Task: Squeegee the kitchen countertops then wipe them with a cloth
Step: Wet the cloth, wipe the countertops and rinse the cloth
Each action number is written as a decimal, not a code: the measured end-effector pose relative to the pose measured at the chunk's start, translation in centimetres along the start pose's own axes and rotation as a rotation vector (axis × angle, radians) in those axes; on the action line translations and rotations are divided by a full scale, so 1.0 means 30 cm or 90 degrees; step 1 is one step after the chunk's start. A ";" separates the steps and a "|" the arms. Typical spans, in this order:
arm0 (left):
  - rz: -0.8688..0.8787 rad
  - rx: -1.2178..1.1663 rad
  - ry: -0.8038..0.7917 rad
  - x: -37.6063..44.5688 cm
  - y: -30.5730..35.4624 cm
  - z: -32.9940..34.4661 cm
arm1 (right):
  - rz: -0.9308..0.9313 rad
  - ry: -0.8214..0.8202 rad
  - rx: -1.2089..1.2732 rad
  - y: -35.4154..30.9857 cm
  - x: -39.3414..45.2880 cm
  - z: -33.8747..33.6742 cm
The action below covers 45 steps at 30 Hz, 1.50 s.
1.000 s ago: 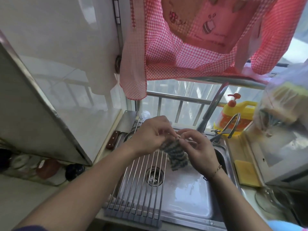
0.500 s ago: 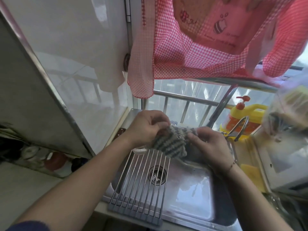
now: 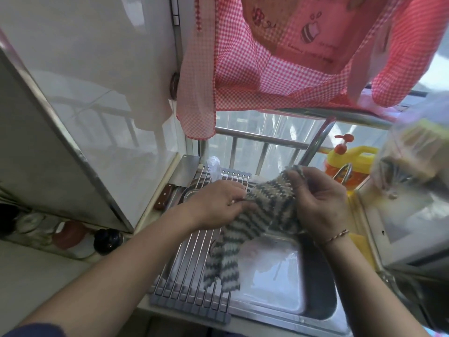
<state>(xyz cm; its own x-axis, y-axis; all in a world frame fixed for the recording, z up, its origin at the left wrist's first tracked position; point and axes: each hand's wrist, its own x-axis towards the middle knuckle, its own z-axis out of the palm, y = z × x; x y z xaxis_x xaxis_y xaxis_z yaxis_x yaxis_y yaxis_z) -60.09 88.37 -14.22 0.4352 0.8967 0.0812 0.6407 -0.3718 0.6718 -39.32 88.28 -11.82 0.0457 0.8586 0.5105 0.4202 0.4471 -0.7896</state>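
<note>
A grey and cream striped cloth (image 3: 245,229) hangs spread over the steel sink (image 3: 315,310). My left hand (image 3: 218,205) pinches its left upper edge. My right hand (image 3: 320,205) grips its right upper corner, which sticks up above my fingers. The cloth's lower end dangles down over the roll-up wire rack (image 3: 192,285) that covers the sink's left side. No squeegee is in sight.
A tall faucet (image 3: 315,144) rises behind my hands, with a yellow soap bottle (image 3: 349,161) beside it. A cleaver (image 3: 179,176) lies left of the rack. A pink checked apron (image 3: 291,69) hangs overhead. A white appliance (image 3: 413,227) stands right; jars (image 3: 107,242) sit left.
The bunched cloth has been pulled open between my hands and now hangs long over the rack. My hands have moved apart.
</note>
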 end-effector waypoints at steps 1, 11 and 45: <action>0.033 0.036 0.025 -0.003 -0.003 -0.002 | 0.003 0.012 -0.010 0.012 -0.001 -0.008; 0.214 -0.051 0.473 0.015 0.026 0.028 | -0.040 0.120 0.098 0.036 -0.022 -0.049; -0.348 -0.290 -0.051 -0.158 -0.254 0.034 | 0.260 0.026 0.135 0.323 -0.177 -0.025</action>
<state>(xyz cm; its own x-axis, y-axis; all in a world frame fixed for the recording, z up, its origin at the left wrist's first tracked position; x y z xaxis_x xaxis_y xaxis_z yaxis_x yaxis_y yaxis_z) -66.39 86.71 -20.47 0.1829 0.8994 -0.3970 0.4603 0.2785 0.8429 -34.82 87.88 -21.93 0.2058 0.9667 0.1525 0.1656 0.1192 -0.9790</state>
